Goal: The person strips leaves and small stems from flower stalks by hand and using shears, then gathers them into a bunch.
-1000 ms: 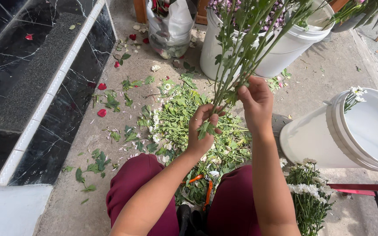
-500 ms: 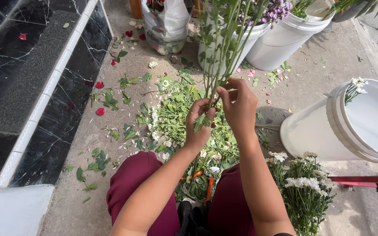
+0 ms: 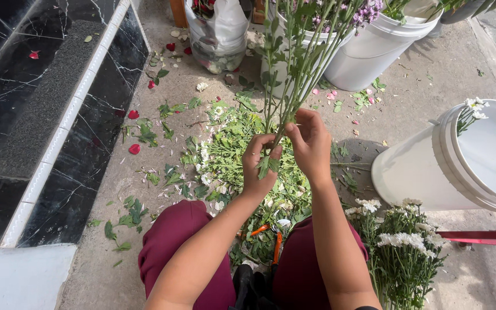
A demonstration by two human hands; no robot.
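Purple-flowered stems in both hands' fingers, white bucket behind.

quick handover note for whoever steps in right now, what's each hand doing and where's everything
Left hand: closed on the lower part of the flower stems, a leaf under its fingers.
Right hand: pinching the same stems just beside it.
Stems stand upright over the pile of stripped leaves on the ground.
Orange-handled cutters lie between the knees.
White flower bunch lies at the right, below the tipped white bucket.
Done: many leaves already stripped. Left: leaves remain on the held stems.
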